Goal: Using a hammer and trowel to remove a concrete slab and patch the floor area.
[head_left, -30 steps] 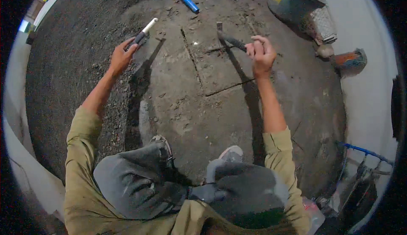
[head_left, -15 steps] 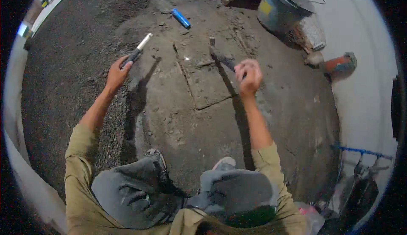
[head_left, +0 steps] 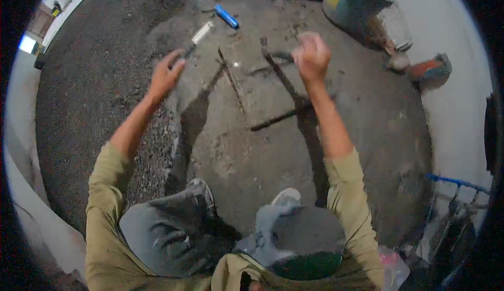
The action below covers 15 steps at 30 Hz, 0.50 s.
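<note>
My left hand (head_left: 167, 75) is closed around the dark grip of a chisel (head_left: 201, 33), whose pale metal end points up and away to the right. My right hand (head_left: 312, 55) wraps around the dark handle of a hammer (head_left: 281, 56); the hammer's small head lies toward the left, low over the floor. Both hands look slightly blurred. Between and below them, dark straight grooves (head_left: 278, 119) mark part of a rectangle in the grey floor (head_left: 226, 149). Beyond the chisel lies a trowel with a blue handle (head_left: 227, 17), its blade hard to make out against the dirt.
A dark bucket (head_left: 353, 8) with a yellow patch stands at the far right by the white wall (head_left: 446, 23). Near it lies an orange and grey cylindrical object (head_left: 430, 70). Loose gravel (head_left: 105, 107) covers the left side. A blue rack (head_left: 459, 182) stands at right.
My left hand has moved right and farther away with the chisel. My right hand has moved slightly up and right, and the hammer handle lies more level. The view has shifted a little.
</note>
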{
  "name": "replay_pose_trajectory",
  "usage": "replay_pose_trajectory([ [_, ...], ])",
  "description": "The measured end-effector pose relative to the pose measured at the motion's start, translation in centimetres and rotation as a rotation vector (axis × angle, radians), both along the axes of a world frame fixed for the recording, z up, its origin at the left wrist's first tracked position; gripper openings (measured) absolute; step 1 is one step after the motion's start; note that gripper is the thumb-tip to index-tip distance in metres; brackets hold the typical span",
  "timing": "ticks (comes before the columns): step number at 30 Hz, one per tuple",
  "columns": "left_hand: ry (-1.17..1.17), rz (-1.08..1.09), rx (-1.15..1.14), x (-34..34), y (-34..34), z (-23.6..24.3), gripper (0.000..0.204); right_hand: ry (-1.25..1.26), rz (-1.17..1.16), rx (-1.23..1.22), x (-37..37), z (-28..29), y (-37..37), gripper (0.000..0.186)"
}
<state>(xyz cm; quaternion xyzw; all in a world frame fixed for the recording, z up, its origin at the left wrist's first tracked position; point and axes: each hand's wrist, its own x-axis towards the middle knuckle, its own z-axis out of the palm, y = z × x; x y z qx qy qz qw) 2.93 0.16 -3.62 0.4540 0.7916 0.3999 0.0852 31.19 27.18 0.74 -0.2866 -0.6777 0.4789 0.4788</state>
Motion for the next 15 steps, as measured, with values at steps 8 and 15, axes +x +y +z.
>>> replay_pose_trajectory([
  [8, -0.195, 0.229, 0.021, 1.7, 1.7, -0.8, 0.044, -0.078, -0.076, 0.494, -6.9, 3.8, 5.7, 0.020],
  [15, -0.106, 0.233, 0.006, -1.4, -3.6, -2.6, 0.046, -0.050, 0.100, 0.222, -9.0, 4.8, 4.5, 0.024],
])
